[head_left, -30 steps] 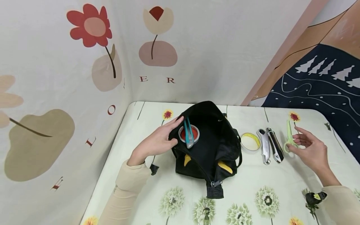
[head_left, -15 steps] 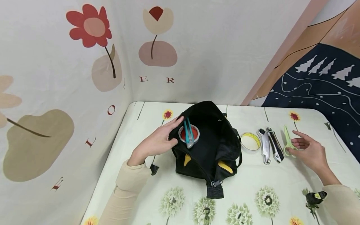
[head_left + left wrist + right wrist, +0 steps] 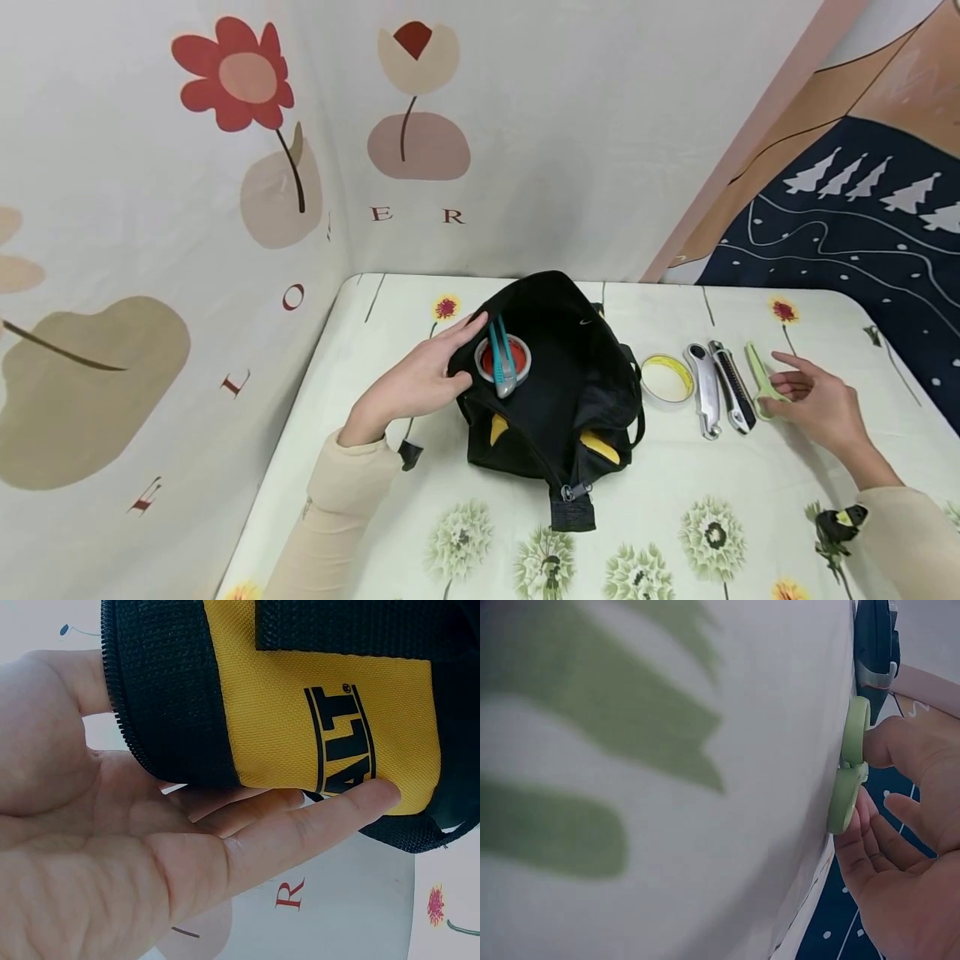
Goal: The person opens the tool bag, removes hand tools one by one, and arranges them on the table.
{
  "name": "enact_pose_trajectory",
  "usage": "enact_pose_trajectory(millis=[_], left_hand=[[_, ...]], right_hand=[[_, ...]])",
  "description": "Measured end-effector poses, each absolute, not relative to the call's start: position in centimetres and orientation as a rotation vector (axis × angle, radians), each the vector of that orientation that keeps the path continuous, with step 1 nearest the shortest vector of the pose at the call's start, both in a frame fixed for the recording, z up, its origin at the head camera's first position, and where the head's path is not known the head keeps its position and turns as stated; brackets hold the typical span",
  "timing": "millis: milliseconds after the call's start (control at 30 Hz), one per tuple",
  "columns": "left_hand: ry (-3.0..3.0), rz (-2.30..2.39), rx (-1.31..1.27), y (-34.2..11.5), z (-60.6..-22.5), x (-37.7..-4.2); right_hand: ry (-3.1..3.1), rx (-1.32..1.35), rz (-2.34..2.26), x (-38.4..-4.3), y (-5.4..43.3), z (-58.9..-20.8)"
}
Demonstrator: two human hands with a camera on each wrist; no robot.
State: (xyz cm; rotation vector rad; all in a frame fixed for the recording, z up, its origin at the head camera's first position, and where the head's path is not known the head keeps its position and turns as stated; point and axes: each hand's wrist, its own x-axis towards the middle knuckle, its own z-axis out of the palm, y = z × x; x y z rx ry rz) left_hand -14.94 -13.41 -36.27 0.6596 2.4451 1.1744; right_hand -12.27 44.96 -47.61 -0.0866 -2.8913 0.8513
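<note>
A black tool bag point(image 3: 577, 350) with yellow panels stands unzipped. Inside it lie a teal box cutter point(image 3: 502, 357) and a tape roll with a red core point(image 3: 522, 367). My left hand point(image 3: 422, 375) holds the bag's left side by the rim. In the left wrist view, its fingers lie along the yellow panel point(image 3: 277, 720) and its thumb passes behind the zipper edge. To the right, my right hand point(image 3: 821, 408) pinches the light green scissors point(image 3: 761, 375) at the handles, blades pointing away. The right wrist view has thumb and fingers at the finger loops point(image 3: 844, 799).
Between bag and scissors lie a yellow tape roll point(image 3: 667, 379), a silver utility knife point(image 3: 705, 392) and a black-and-silver utility knife point(image 3: 732, 387). A flowered cloth point(image 3: 622, 500) covers the table. Printed curtains point(image 3: 525, 125) rise behind it and on the left.
The scissors have turned, their blades swinging to the left, and my right hand has shifted slightly left with them. My left hand stays at the tool bag.
</note>
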Motion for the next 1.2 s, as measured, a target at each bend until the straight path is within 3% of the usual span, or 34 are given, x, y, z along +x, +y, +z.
enact_pose_trajectory(millis=[1200], left_hand=[[2.462,1.168,0.675,-13.5,-36.4,-14.9]], right_hand=[[-2.788,-0.027,0.767,-11.9,43.4,-46.3]])
